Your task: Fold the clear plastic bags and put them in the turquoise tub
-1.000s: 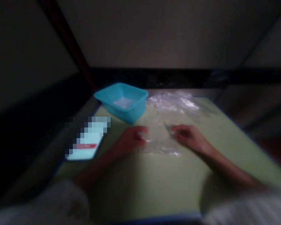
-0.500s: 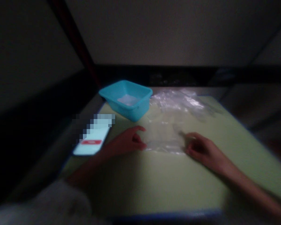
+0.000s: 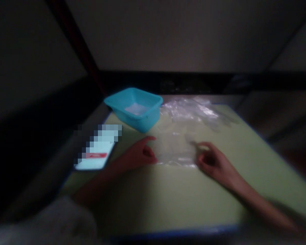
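A clear plastic bag (image 3: 175,148) lies flat on the pale yellow-green table between my hands. My left hand (image 3: 142,151) is at its left side, thumb and index finger apart, with the fingertips at the bag's edge. Across from it, my right hand (image 3: 214,161) rests at the right edge, index finger stretched forward and thumb lower down, a gap between them. A small greyish patch shows by the right index fingertip; blur hides what it is. Behind this bag is a loose heap of shiny clear plastic bags (image 3: 191,109).
A turquoise plastic basket (image 3: 148,120) with something whitish inside stands at the back left. To the left of my left hand lies a lit phone (image 3: 98,146) with a red bar on its screen. The table (image 3: 183,200) has a blue edge; a wall rises behind it.
The whole view has shifted slightly, so things appear a little further left. Both hands stay at the bag's sides, with little visible movement.
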A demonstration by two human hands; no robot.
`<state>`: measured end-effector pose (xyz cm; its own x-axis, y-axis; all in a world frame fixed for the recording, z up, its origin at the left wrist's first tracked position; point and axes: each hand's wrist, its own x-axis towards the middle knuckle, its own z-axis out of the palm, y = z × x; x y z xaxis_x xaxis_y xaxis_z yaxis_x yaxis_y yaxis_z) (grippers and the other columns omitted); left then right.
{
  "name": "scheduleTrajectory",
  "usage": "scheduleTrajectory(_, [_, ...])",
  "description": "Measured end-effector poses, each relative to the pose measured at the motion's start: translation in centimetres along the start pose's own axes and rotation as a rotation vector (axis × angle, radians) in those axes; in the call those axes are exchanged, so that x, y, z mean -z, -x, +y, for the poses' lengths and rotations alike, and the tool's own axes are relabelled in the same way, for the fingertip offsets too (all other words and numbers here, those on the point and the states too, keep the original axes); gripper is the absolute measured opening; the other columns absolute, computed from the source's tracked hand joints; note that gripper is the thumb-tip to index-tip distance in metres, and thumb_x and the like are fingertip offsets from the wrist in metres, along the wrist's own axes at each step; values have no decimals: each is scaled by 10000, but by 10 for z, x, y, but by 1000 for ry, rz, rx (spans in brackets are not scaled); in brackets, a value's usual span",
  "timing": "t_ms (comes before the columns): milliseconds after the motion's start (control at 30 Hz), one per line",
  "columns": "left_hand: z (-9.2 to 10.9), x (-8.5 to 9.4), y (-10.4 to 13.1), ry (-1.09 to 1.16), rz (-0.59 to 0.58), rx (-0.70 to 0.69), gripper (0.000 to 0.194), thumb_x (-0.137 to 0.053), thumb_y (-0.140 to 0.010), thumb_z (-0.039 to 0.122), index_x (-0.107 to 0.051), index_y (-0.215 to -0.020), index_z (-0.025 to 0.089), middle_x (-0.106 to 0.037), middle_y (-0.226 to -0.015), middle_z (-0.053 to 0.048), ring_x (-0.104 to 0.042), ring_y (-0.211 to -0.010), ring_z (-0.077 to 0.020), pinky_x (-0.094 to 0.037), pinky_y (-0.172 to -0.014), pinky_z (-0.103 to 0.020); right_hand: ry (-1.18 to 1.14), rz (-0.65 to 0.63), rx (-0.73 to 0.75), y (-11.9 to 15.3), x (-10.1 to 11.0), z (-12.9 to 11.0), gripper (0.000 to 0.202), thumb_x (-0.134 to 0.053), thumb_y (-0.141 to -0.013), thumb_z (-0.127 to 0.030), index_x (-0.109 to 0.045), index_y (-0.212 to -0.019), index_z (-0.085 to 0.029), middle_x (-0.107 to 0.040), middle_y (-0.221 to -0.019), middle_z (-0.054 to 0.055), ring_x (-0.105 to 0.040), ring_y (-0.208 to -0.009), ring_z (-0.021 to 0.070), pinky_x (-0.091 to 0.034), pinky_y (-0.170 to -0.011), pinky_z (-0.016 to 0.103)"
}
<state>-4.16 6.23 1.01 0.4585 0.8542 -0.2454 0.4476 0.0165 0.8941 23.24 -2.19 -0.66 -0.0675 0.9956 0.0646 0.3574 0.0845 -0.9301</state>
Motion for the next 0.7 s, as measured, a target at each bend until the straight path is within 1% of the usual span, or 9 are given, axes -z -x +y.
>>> scheduleTrajectory(67, [1, 0, 1, -1, -7, -1, 742, -747, -578, 188, -422, -1245, 160, -628, -651, 42, -576, -603, -147, -402, -554, -237, -1, -3, 2, 1, 0, -1, 448, -591, -717, -239, -415, -1127, -198, -549, -685, -37, -545, -601, 131, -424, -526, 245])
scheduleTrajectory(233, [2, 0, 2, 2, -45, 30, 810, -753, -584, 194, -365, -1294, 157, -641, -659, 33, -579, -596, -149, -409, -552, -242, -3, -10, -4, 3, 2, -3, 443, -588, -729, -241, -407, -1131, -205, -548, -691, -33, -542, -597, 133, -434, -525, 248])
scheduleTrajectory(367, [4, 0, 4, -10, -46, 28, 808, -744, -587, 189, -368, -1301, 149, -646, -657, 35, -592, -609, -159, -425, -565, -252, 9, -32, 5, 3, 2, -4, 451, -585, -735, -239, -393, -1141, -204, -542, -694, -32, -531, -592, 128, -435, -521, 246])
scheduleTrajectory(500, [3, 0, 6, -21, -44, 13, 808, -738, -578, 163, -397, -1311, 179, -652, -648, 38, -599, -598, -164, -430, -553, -250, 22, -37, 21, 4, 3, -2, 458, -579, -745, -228, -376, -1156, -208, -547, -689, -32, -529, -586, 128, -423, -504, 239])
scheduleTrajectory(633, [1, 1, 8, -28, -87, -19, 874, -739, -577, 159, -366, -1367, 161, -658, -637, 19, -597, -580, -172, -420, -527, -246, 62, -70, 24, 5, 3, 0, 469, -570, -756, -210, -367, -1179, -207, -548, -682, -36, -529, -574, 128, -418, -500, 237])
scheduleTrajectory(700, [2, 1, 9, -79, -106, -27, 896, -749, -566, 164, -364, -1375, 169, -651, -640, 20, -593, -584, -177, -424, -528, -250, 117, -65, 51, 5, 4, 0, 446, -575, -761, -212, -387, -1166, -211, -536, -673, -39, -518, -560, 128, -415, -495, 238])
